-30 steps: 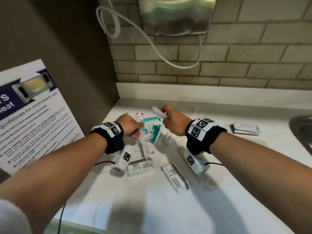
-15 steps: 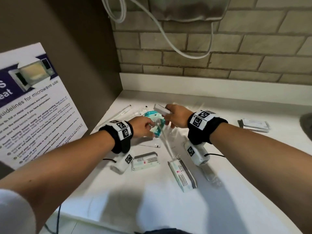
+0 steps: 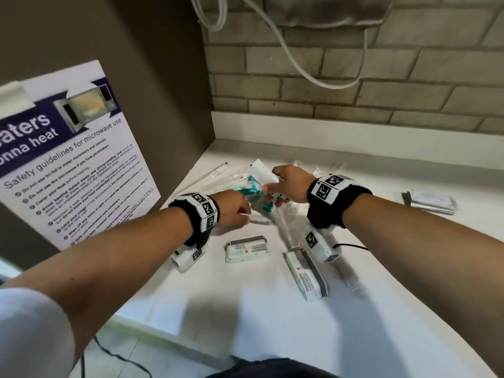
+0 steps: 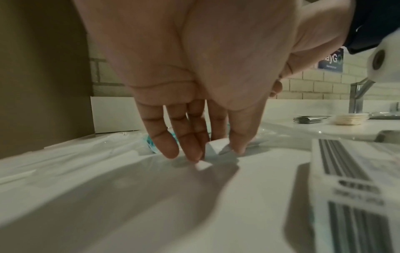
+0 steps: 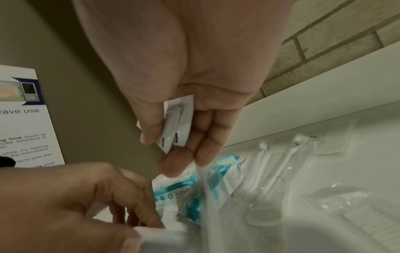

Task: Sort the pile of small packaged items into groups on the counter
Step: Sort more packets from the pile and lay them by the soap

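Right grip (image 5: 173,137) around white packets (image 5: 176,123)

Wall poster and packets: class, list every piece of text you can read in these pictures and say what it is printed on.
"Safety guidelines for microwave use": heading on the wall poster.
"...eaters" and "...onna heat": cut-off white words on the poster's dark banner.
"...ayG...": partial word on a blue wall sign.
Poster bullet lines: too small to read reliably.
Boxed packets on the counter: barcodes and print too blurred.
Teal packets: print unreadable.
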### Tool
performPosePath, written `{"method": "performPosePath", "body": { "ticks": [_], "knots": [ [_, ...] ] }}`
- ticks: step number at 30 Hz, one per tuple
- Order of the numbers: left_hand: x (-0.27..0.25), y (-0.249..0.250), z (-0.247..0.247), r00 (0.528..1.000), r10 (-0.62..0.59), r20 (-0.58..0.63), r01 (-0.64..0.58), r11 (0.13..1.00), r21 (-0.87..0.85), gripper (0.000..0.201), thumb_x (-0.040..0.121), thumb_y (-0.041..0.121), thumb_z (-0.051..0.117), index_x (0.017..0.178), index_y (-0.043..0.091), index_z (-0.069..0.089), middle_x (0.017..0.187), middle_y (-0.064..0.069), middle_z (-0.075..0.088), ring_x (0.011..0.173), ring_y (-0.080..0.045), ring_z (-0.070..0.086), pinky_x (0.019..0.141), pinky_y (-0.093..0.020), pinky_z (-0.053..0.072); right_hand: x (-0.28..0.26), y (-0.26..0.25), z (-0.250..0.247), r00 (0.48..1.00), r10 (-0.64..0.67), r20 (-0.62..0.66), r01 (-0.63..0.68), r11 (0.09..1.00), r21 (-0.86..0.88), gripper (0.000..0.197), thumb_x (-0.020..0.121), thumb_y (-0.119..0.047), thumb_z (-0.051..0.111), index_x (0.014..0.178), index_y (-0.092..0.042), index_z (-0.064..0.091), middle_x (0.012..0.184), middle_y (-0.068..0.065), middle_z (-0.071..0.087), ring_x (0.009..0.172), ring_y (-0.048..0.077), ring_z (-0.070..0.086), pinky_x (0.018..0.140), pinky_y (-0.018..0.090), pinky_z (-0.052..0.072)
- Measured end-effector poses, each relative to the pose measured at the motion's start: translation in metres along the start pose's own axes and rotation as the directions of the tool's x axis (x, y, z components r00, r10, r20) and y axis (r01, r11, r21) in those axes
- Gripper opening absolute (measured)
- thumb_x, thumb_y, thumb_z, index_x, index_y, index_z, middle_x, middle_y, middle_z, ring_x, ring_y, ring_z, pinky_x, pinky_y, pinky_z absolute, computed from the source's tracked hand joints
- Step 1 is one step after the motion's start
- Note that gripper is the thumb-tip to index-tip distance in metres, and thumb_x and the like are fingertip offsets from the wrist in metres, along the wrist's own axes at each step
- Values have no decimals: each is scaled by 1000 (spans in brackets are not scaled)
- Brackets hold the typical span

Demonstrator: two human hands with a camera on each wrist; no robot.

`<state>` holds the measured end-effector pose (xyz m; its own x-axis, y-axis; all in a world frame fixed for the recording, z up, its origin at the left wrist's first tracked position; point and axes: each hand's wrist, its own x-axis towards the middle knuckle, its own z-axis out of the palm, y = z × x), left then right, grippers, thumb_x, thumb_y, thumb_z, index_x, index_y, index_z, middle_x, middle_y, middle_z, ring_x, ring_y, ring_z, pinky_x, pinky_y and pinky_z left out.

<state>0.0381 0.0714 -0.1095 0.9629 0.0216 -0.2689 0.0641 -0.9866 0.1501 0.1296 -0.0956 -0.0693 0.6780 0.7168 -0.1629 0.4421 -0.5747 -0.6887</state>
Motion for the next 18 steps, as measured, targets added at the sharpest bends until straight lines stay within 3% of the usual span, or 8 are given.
{"method": "performPosePath", "body": {
  "ticks": [2,5,8,11,13,16,18],
  "knots": [
    [0,-1,-1,999,-49,-13,48,997,-58,23,83,34,50,65,22,58,66,4,60,64,-18,57,57,-26,45,1,-2,1,1000,-9,-27,9,1000,0,21,93,-20,64,81,-16,48,79,3,68,55,15,66,55,27,51],
    [1,-3,-8,995,-88,-50,80,987,-140,21,90,30,41,84,17,56,84,-4,62,77,-22,57,71,-31,48,0,-4,2,999,-17,-46,17,1000,-1,20,90,-17,68,97,-10,50,80,4,63,56,17,66,51,27,49],
    [1,-9,-18,988,-88,-128,45,950,-309,17,93,18,48,88,5,58,82,-12,66,76,-29,61,72,-34,49,-2,-3,3,998,-24,-55,21,998,-58,33,87,-20,72,111,-8,53,81,4,66,51,10,65,46,20,45],
    [-3,-14,-25,985,-63,-160,-29,856,-515,1,96,12,52,96,12,53,66,-3,63,50,-4,59,57,-20,46,-1,2,6,996,27,-79,-33,997,-72,63,83,-24,77,134,-3,46,76,3,71,40,-3,60,49,19,43],
    [-4,-16,-27,983,-65,-171,-55,788,-613,5,97,11,54,100,13,50,66,-2,61,42,3,54,48,-11,41,1,5,6,995,41,-92,-49,995,-85,60,82,-24,78,130,-3,49,77,6,75,44,-1,62,50,20,44],
    [-3,-21,-28,979,-87,-186,-65,729,-682,7,96,12,55,91,16,56,70,-4,64,48,2,58,53,-15,46,3,5,1,991,31,-133,-44,994,-95,48,80,-21,80,119,-6,57,85,10,76,60,15,66,50,22,45],
    [0,-24,-28,975,-121,-188,-56,683,-728,15,97,11,54,84,18,58,69,-3,64,52,-2,61,56,-17,48,3,3,-4,985,25,-174,-46,992,-121,48,77,-21,82,116,-7,60,92,9,73,71,20,63,52,23,42]
  ]
}}
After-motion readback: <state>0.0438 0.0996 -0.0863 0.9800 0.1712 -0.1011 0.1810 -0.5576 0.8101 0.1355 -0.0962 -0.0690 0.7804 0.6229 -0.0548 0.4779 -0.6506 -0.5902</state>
